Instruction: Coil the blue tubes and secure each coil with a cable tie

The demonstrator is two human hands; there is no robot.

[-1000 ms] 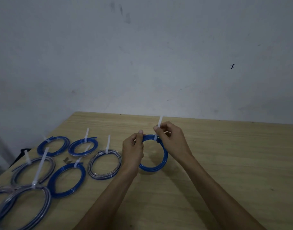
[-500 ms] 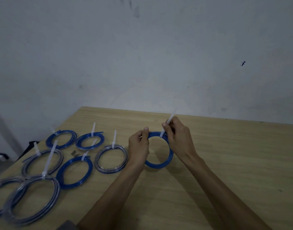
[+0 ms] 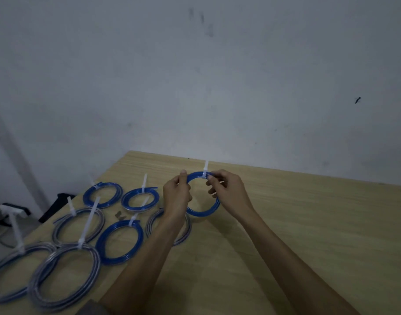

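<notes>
Both hands are holding up one blue coil (image 3: pixel 203 211) near the far edge of the counter (image 3: pixel 308 223). The left hand (image 3: pixel 175 196) is making a grip on the coil's left side with curled fingers. The right hand (image 3: pixel 226 192) is pinching the top, right by the white cable tie (image 3: pixel 205 170) that is sticking up. More tied coils (image 3: pixel 120 241) are lying toward the counter's left edge.

Blue tube coil (image 3: pixel 203 211) held upright above the table, white cable tie (image 3: pixel 205 170) atop.
</notes>
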